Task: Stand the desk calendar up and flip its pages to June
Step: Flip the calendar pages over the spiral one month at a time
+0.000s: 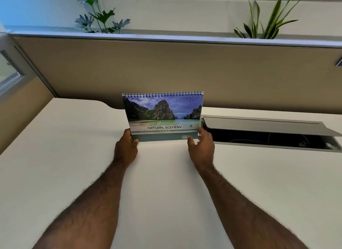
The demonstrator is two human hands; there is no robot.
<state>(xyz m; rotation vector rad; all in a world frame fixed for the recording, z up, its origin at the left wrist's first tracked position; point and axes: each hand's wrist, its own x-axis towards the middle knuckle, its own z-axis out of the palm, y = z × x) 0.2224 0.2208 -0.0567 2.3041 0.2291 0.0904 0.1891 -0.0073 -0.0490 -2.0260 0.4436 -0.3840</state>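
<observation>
The desk calendar stands upright on the white desk, its spiral binding along the top. Its front shows the cover: a sea and cliff photo with the words "Amazing Natural Scenery". My left hand grips the calendar's lower left corner, thumb in front. My right hand holds the lower right corner, thumb on the front and fingers around the edge. Both forearms reach in from the bottom of the view.
A cable hatch with a raised grey lid lies open in the desk just right of the calendar. A beige partition runs behind the desk, with two plants above it.
</observation>
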